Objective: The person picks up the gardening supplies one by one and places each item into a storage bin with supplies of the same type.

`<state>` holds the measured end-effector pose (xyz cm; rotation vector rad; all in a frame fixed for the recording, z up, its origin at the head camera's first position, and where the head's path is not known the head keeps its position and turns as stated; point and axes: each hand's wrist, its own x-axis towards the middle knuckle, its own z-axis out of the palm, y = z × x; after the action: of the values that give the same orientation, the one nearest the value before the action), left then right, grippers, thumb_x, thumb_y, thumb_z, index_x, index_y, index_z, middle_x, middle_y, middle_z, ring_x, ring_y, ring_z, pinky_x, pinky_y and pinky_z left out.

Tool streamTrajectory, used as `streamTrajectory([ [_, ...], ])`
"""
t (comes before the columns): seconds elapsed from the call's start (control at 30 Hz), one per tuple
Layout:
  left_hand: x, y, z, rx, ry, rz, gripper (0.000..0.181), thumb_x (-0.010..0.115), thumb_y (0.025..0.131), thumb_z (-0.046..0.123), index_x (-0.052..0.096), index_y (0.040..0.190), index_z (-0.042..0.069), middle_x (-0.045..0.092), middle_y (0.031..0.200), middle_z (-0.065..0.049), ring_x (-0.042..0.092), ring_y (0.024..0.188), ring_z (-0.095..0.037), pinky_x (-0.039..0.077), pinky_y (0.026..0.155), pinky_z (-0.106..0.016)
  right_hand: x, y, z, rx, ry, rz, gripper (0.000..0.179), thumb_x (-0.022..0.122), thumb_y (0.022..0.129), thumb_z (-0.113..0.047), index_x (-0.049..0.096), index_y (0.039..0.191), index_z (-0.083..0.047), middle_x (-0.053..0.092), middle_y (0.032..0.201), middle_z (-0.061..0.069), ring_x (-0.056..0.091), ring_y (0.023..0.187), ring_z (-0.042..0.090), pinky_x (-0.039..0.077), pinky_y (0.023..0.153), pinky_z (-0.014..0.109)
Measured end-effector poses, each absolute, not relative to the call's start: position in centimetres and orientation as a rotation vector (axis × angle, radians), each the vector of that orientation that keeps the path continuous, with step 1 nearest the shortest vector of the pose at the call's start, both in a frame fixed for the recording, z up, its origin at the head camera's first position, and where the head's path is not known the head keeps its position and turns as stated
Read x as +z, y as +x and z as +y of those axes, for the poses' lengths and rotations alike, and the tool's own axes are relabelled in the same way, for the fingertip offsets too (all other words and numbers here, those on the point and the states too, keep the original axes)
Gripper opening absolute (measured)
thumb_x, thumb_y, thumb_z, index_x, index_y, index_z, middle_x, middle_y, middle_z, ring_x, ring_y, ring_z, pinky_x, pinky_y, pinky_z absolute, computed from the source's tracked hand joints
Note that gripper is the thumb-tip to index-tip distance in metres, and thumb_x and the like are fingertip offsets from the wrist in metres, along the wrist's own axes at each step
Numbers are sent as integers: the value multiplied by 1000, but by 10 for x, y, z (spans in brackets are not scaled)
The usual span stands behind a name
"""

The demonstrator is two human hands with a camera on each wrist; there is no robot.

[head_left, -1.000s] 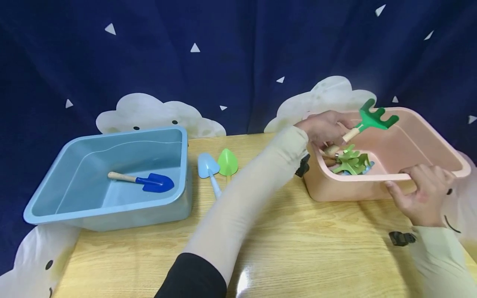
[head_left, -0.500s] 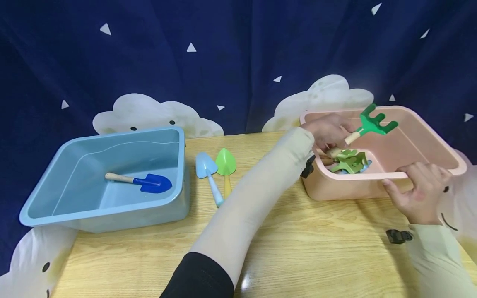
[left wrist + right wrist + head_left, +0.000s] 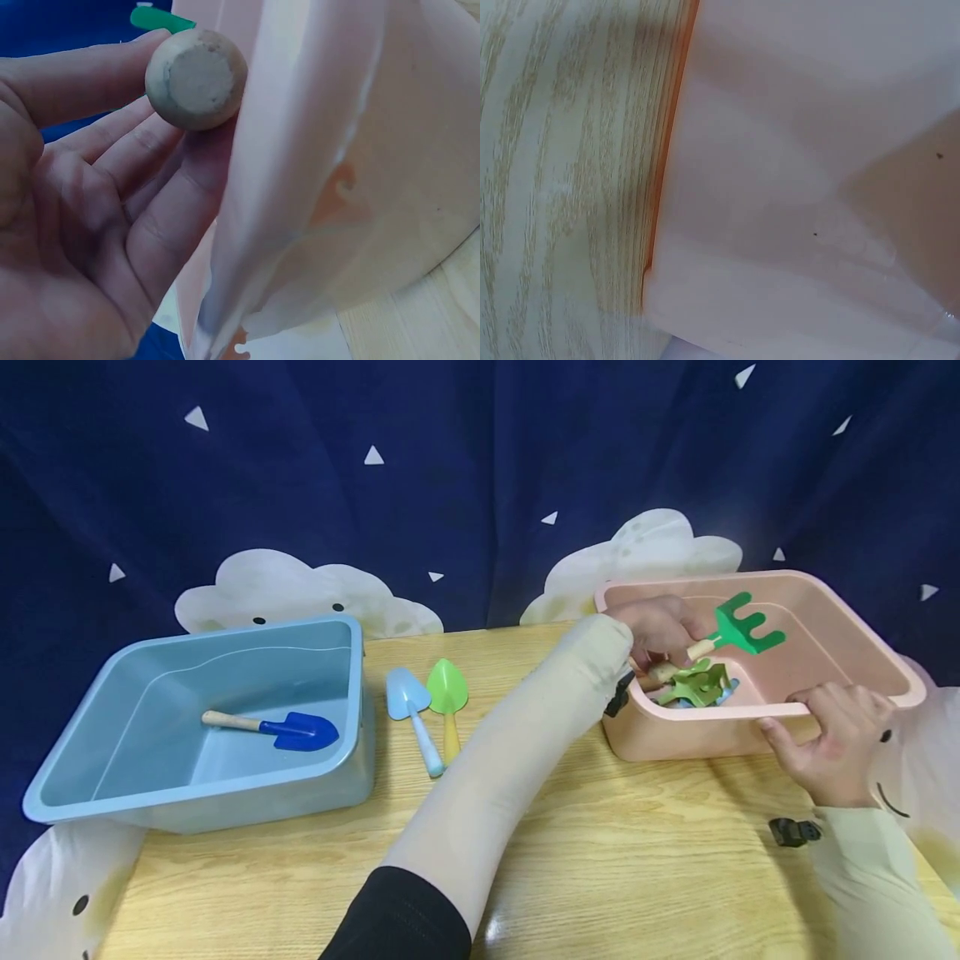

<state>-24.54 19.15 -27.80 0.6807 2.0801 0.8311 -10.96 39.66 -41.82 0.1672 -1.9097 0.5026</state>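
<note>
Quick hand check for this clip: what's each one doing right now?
Left hand: closed, holding the green toy rake by its wooden handle.
Right hand: closed over the near rim of the pink tub.

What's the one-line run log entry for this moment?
left hand: holds green rake by wooden handle, at pink tub | right hand: grips near rim | blue tub: blue trowel inside

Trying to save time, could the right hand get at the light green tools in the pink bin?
Probably yes: the pink bin is open-topped and the right hand grips its rim, though the left hand holding the green rake crowds the light green tools.
</note>
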Motion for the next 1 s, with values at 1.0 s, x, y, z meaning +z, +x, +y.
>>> streamTrajectory([
  [1.0,-292,-276,164,952,1145,2545,17,57,86,17,65,100,17,67,98,6,58,88,-2,39,76,-8,-410,-107,388,504,157,-1935,77,58,66,-72,58,66,5,50,61,21,37,69,41,22,94,40],
])
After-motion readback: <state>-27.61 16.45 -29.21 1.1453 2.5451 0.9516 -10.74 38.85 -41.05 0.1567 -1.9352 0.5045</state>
